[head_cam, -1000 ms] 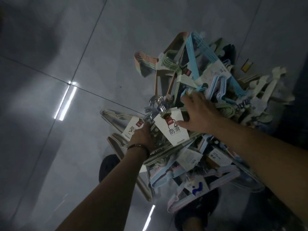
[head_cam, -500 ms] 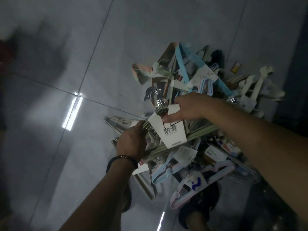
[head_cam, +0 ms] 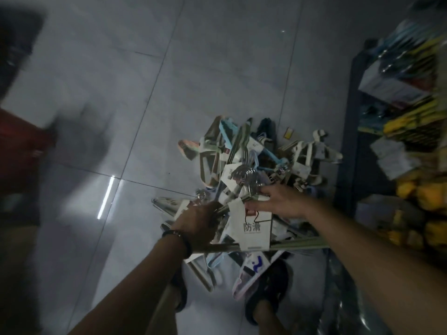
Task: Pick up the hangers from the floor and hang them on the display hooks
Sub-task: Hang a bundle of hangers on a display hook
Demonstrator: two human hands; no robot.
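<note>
Left hand [head_cam: 199, 223] and right hand [head_cam: 275, 201] both gripping one bundle of hangers [head_cam: 244, 187], above the floor pile [head_cam: 242, 146].

Two hands: left hand [head_cam: 197, 223], right hand [head_cam: 278, 201]. One bundle of hangers [head_cam: 244, 180] held up. One heap of hangers [head_cam: 242, 146], too tangled to count. Two sandals [head_cam: 273, 284].

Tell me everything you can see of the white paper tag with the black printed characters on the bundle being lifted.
The white paper tag with black printed characters is a flat card, wider at the bottom, with a small red mark and a thin dark string loop near its top. It hangs tilted from the bundle of metal hangers, below their chrome hooks. The right hand touches its upper edge with the fingers; the left hand grips the bundle just left of it. Motion blur hides the smaller print.
</note>
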